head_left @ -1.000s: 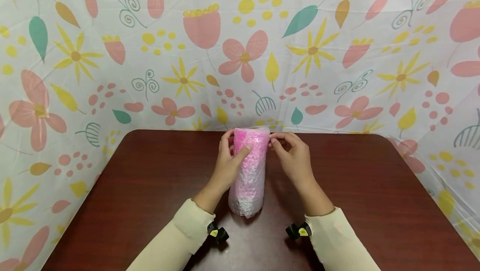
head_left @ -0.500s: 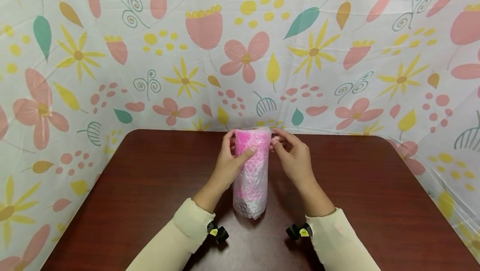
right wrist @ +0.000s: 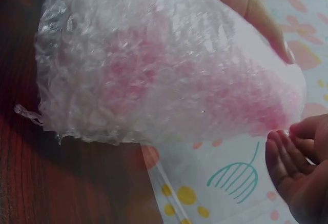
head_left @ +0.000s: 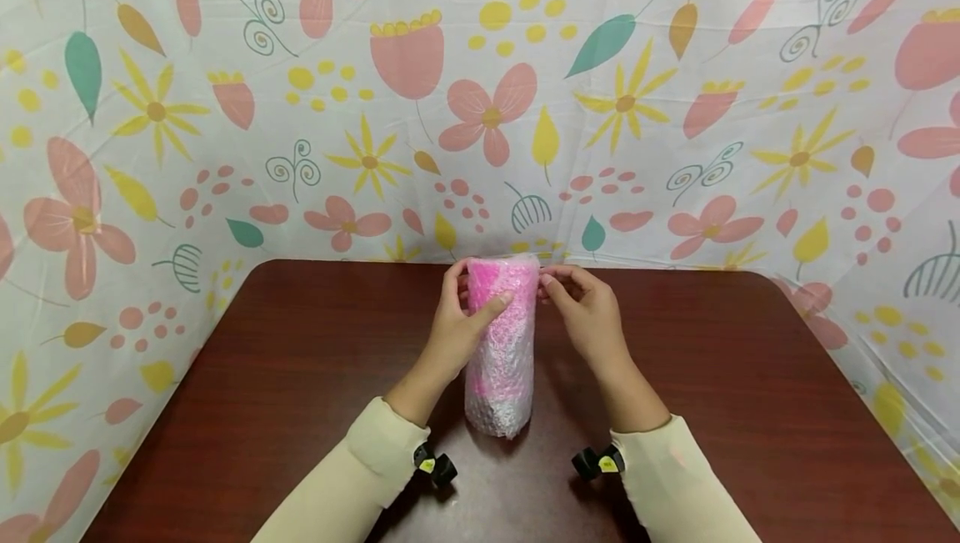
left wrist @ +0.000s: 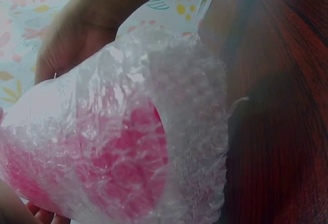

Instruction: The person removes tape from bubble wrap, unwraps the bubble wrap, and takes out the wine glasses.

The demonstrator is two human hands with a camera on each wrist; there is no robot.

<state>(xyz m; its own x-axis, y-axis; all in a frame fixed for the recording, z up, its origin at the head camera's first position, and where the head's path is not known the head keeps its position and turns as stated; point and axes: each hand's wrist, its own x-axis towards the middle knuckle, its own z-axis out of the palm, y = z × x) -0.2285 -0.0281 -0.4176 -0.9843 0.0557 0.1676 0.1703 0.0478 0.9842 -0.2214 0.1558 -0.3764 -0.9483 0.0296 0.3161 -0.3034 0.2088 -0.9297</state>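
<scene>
A tall pink and white cylinder [head_left: 501, 359] wrapped in bubble wrap [right wrist: 82, 80] is at the middle of the table in the head view. My left hand [head_left: 453, 330] grips its upper left side, thumb across the front and the other fingers mostly hidden behind. At the upper right edge, my right hand [head_left: 592, 318] pinches the wrap between thumb and fingertips, which the right wrist view shows from close by at the right hand [right wrist: 302, 170]. A loose twist of plastic [right wrist: 28, 114] sticks out from the wrap's other end. What lies inside the wrap is hard to make out.
The dark red-brown table [head_left: 300, 409] has rounded far corners. Behind it hangs a white cloth [head_left: 465, 42] printed with flowers and leaves. Black wrist cameras [head_left: 437, 466] sit at both pale sleeves.
The cylinder's lower end has swung slightly right since one second ago. My right fingers spread a little midway and now pinch at the wrap's edge again. The left hand keeps its grip.
</scene>
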